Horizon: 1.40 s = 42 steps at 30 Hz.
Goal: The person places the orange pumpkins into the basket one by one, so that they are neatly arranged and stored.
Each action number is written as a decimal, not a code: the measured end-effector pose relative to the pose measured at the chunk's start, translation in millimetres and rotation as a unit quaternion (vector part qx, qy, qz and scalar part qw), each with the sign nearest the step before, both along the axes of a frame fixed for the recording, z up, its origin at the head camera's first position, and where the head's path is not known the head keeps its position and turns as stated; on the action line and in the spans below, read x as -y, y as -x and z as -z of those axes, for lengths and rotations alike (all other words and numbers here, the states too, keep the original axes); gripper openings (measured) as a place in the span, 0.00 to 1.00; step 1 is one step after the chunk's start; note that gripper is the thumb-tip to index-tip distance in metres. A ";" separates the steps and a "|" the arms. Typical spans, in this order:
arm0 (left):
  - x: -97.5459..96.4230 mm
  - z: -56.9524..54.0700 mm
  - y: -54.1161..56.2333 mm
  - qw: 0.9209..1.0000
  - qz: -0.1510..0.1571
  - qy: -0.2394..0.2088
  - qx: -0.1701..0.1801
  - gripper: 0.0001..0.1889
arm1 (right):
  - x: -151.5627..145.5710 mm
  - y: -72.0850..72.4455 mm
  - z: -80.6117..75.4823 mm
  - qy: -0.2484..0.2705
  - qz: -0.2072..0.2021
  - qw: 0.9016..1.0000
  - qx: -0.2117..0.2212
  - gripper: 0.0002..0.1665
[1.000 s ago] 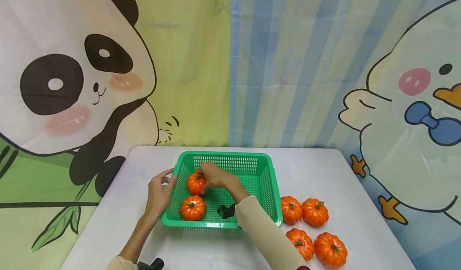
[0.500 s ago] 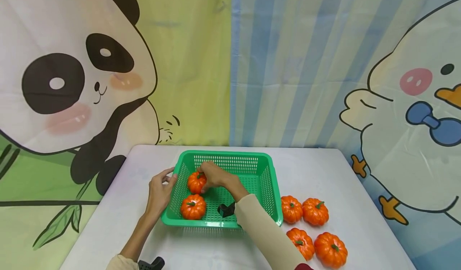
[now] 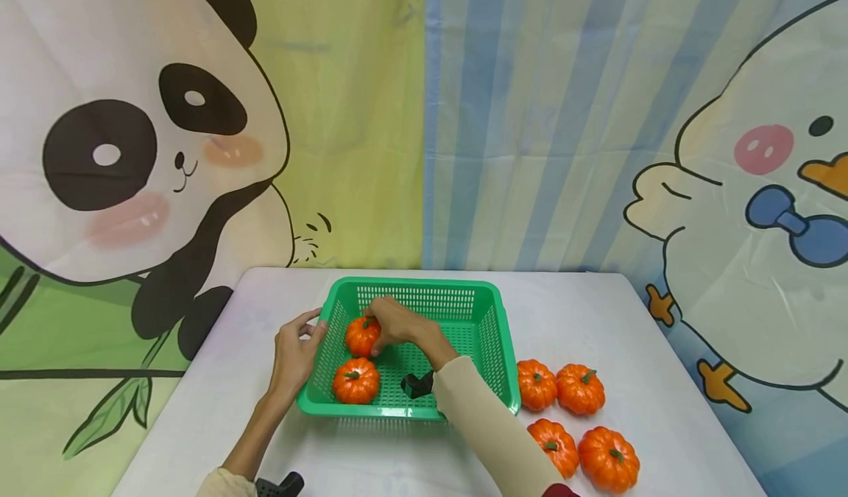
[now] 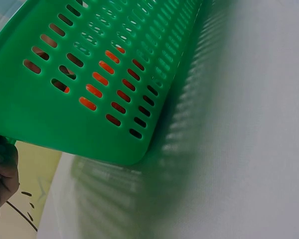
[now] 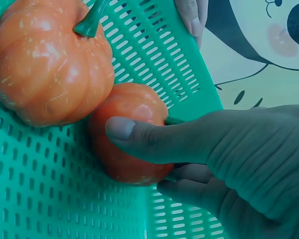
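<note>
6 orange pumpkins (image 3: pixel 358 338) with green stems (image 5: pixel 92 20), green basket (image 3: pixel 407 412), white table (image 3: pixel 563 313), blue-striped curtain (image 3: pixel 477 114), beige sleeves (image 3: pixel 490 431)

Bright, even light in here over the white table (image 3: pixel 377 471), soft shadow below the green basket (image 3: pixel 397 412) | glints on its rim and the pumpkins (image 3: pixel 609 460) | left wrist view dimmer, left hand (image 4: pixel 2 179) in shade, slotted shadow soft-edged | right wrist view teal-tinted, nearer pumpkin (image 5: pixel 50 64) shining
</note>
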<state>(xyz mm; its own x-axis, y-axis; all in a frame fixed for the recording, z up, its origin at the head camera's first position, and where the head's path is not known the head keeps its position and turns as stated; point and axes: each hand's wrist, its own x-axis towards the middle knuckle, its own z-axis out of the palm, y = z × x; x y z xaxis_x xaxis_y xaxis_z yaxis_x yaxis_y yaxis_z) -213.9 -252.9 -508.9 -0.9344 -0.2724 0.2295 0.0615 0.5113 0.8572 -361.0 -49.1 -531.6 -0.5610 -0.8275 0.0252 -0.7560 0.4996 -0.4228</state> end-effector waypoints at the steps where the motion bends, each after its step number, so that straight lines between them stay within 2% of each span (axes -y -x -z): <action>1: -0.5 0.0 0.5 1.000 0.000 0.000 0.000 0.21 | -1.0 0.8 1.1 0.003 0.005 1.000 0.000 0.38; 3: -1.3 -0.2 1.4 1.000 0.000 0.000 -0.001 0.21 | -2.8 1.4 0.2 -0.001 0.010 1.000 -0.008 0.41; 6: -2.0 -0.5 2.0 1.000 0.000 0.002 0.000 0.21 | -8.1 -5.4 -12.3 -0.005 0.020 1.000 -0.024 0.45; 13: -1.1 -2.6 -1.2 1.000 0.000 0.004 0.004 0.22 | -30.0 -54.9 -84.0 -0.006 0.078 0.997 0.028 0.51; 19: -3.1 -1.7 0.7 1.000 0.003 0.006 -0.003 0.22 | -59.2 -68.9 -114.6 0.026 0.087 0.995 0.037 0.53; 22: -3.4 -1.4 1.0 1.000 0.001 0.005 -0.005 0.22 | -77.2 -77.8 -127.9 0.029 0.110 0.993 0.042 0.54; 28: -2.2 -4.7 0.5 1.000 -0.002 0.001 -0.007 0.21 | -115.3 -89.2 -137.3 0.060 0.131 0.989 0.021 0.55; 31: -1.2 -6.9 2.9 1.000 -0.003 0.004 -0.013 0.21 | -131.8 -90.7 -136.8 0.072 0.144 0.987 0.000 0.55; 35: -1.3 -7.6 4.8 1.000 0.005 0.003 -0.007 0.22 | -153.5 -94.7 -136.0 0.077 0.166 0.983 -0.001 0.56; 42: -3.2 -3.6 0.1 1.000 -0.005 0.006 0.001 0.22 | -189.6 -101.1 -130.9 0.086 0.195 0.977 -0.001 0.53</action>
